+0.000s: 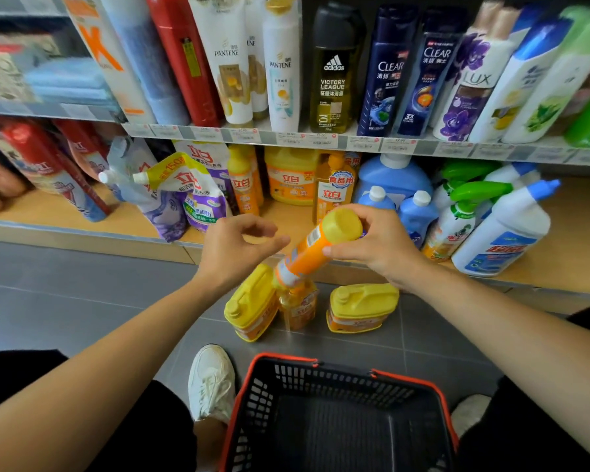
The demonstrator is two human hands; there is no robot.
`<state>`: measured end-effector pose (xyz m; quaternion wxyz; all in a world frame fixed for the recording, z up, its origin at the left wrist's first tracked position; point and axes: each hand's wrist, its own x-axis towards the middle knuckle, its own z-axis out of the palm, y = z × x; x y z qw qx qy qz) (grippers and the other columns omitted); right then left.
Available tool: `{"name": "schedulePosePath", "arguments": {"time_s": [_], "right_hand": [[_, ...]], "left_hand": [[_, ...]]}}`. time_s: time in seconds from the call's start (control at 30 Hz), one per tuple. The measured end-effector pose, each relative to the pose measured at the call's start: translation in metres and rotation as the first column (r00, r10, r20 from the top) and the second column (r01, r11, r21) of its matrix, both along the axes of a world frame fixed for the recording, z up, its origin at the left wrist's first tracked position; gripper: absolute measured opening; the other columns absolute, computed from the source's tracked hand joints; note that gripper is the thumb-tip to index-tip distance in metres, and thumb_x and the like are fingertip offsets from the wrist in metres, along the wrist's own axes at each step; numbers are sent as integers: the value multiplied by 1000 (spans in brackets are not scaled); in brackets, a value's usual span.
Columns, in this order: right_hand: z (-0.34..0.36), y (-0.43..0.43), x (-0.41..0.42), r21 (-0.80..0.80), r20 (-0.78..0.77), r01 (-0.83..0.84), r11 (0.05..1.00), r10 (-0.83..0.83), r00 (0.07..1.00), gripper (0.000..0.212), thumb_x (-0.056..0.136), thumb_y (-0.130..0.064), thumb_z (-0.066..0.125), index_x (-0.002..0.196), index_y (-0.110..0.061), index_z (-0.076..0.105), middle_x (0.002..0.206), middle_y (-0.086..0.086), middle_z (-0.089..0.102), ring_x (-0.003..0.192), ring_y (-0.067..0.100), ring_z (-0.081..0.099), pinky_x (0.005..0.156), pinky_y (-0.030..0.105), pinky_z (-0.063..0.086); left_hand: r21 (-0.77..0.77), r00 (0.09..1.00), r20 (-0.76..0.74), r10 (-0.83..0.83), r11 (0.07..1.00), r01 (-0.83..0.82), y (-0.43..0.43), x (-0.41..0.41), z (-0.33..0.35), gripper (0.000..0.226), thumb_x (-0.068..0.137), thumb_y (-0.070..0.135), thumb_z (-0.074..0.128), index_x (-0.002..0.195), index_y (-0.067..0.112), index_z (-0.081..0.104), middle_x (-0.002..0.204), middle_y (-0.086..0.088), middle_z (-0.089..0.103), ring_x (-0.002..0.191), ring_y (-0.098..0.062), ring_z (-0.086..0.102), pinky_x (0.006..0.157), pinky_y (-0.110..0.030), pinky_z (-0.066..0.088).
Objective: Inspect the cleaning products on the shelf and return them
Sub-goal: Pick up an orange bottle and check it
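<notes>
Orange bottle (307, 253) sits tilted in my right hand (378, 243), gripped near its yellow cap, in front of the lower shelf (576, 233). My left hand (239, 247) is open beside it. 3 yellow containers (361, 306) stand on the floor, so I judge most returning remains.

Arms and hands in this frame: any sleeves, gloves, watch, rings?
No gloves, rings or markings show on the left hand or the right hand. The left forearm and right forearm are uncovered to the frame edge, with no sleeve, watch or band visible. Black clothing shows at the lower corners.
</notes>
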<state>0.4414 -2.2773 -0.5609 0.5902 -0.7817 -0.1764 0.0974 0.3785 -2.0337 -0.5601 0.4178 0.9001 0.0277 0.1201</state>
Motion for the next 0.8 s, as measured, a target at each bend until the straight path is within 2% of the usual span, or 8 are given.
{"name": "schedulePosePath", "arguments": {"time_s": [0.07, 0.13, 0.23, 0.37, 0.47, 0.63, 0.7, 0.8], "right_hand": [[4, 2, -6, 30, -2, -63, 998, 63, 998, 43, 66, -11, 92, 104, -20, 73, 93, 0, 75, 89, 14, 71, 74, 35, 61], [10, 4, -11, 72, -8, -104, 992, 105, 994, 40, 67, -10, 91, 101, -22, 73, 88, -3, 75, 82, 11, 71, 66, 31, 60], [18, 5, -17, 128, 8, -169, 977, 169, 986, 40, 70, -12, 89, 103, -24, 71, 88, -8, 74, 82, 9, 71, 61, 24, 57], [24, 6, -20, 154, 33, -195, 969, 192, 981, 54, 74, -16, 86, 123, -23, 64, 103, -6, 71, 99, 16, 69, 70, 35, 60], [27, 5, -18, 111, 94, -181, 977, 171, 981, 49, 77, -22, 83, 123, -25, 66, 111, -4, 68, 106, 18, 66, 85, 36, 58], [31, 0, -10, 90, 49, -123, 988, 119, 992, 21, 81, -13, 80, 94, -29, 75, 100, 1, 73, 94, 8, 66, 80, 31, 57], [31, 0, -7, 118, -5, -126, 985, 128, 992, 20, 82, -10, 79, 88, -29, 77, 94, -3, 73, 89, 4, 67, 74, 25, 57], [27, 0, -6, 134, -54, -112, 985, 120, 991, 16, 85, -16, 77, 88, -32, 79, 101, 0, 74, 98, 12, 69, 78, 31, 60]], "left_hand": [[-67, 974, -104, -201, 979, 195, -3, 1, 0, 57, 73, 48, 84, 124, 26, 70, 116, 14, 71, 110, -1, 63, 88, -32, 59], [-103, 912, -201, -356, 934, 342, -11, -3, -1, 75, 70, 46, 86, 139, 29, 59, 130, 15, 65, 121, -1, 59, 99, -36, 54], [-171, 850, -208, -484, 874, 455, -19, -6, -9, 71, 76, 29, 88, 139, 19, 57, 129, 8, 67, 118, -8, 63, 102, -39, 53], [-198, 887, -115, -447, 885, 421, -24, -9, -9, 65, 76, 25, 88, 134, 16, 61, 121, 5, 71, 110, -10, 68, 93, -40, 57], [-42, 934, -58, -353, 935, 351, -24, -11, -9, 68, 73, 40, 89, 133, 23, 62, 117, 9, 71, 105, -9, 67, 86, -40, 58], [413, 981, 41, -190, 897, 157, -20, -15, -8, 73, 66, 70, 76, 129, 34, 64, 106, 10, 71, 89, -10, 66, 66, -39, 55], [462, 978, 73, -195, 876, 140, -20, -16, -10, 70, 68, 69, 77, 128, 34, 65, 102, 10, 70, 87, -11, 66, 62, -36, 54], [462, 978, 81, -192, 877, 134, -18, -15, -11, 70, 68, 72, 73, 127, 34, 65, 100, 9, 71, 86, -13, 66, 62, -39, 54]]}}
